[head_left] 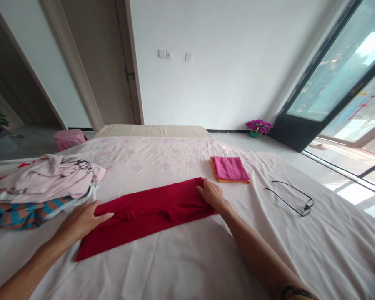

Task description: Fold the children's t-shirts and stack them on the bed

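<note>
A dark red garment (150, 212), folded into a long strip, lies slantwise on the pale bed sheet (175, 275). Its exact kind cannot be made out. My left hand (86, 216) grips its upper left edge, thumb on top and the other fingers tucked underneath. At the far right end, my right hand (211, 193) pinches the upper corner, with its fingertips partly hidden by the cloth. Small creases run along the middle of the strip between both hands.
Left of the strip is a heap of clothes (50, 179), pink on top with striped cloth below. Beyond my right hand lies a folded pink and orange cloth (231, 168). Glasses (306, 206) rest at the right. A pink stool (70, 138) stands past the bed.
</note>
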Action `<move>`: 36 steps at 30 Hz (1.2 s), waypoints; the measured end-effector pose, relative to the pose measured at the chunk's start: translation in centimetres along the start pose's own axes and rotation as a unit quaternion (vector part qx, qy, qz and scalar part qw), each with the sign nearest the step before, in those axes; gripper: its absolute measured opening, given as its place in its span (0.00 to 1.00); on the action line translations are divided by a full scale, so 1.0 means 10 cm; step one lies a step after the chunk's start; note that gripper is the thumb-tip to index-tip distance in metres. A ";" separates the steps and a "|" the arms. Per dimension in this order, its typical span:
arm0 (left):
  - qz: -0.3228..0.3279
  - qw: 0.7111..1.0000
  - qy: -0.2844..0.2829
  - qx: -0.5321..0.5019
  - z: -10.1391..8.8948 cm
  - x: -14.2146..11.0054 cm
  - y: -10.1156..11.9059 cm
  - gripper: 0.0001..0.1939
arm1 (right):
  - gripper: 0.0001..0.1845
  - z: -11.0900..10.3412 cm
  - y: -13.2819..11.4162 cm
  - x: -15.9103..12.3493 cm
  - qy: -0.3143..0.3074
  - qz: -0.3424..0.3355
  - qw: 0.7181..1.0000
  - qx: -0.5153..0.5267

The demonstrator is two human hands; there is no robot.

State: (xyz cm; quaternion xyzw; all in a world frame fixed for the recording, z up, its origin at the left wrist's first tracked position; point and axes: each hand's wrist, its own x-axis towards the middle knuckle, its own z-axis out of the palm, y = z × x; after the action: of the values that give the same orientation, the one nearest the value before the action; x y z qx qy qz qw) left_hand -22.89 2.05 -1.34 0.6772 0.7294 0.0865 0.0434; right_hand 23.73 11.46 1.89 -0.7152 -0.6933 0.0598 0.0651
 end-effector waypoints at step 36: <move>0.139 0.985 0.096 0.033 0.37 0.67 1.19 0.27 | 0.37 0.29 -0.33 0.37 0.023 -0.183 0.981 -0.054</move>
State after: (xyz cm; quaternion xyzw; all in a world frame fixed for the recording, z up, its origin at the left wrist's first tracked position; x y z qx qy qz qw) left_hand -11.08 9.82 -2.46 0.7616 0.6315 0.1319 -0.0617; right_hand 20.06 15.25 -0.36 -0.5800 -0.8129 -0.0071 0.0520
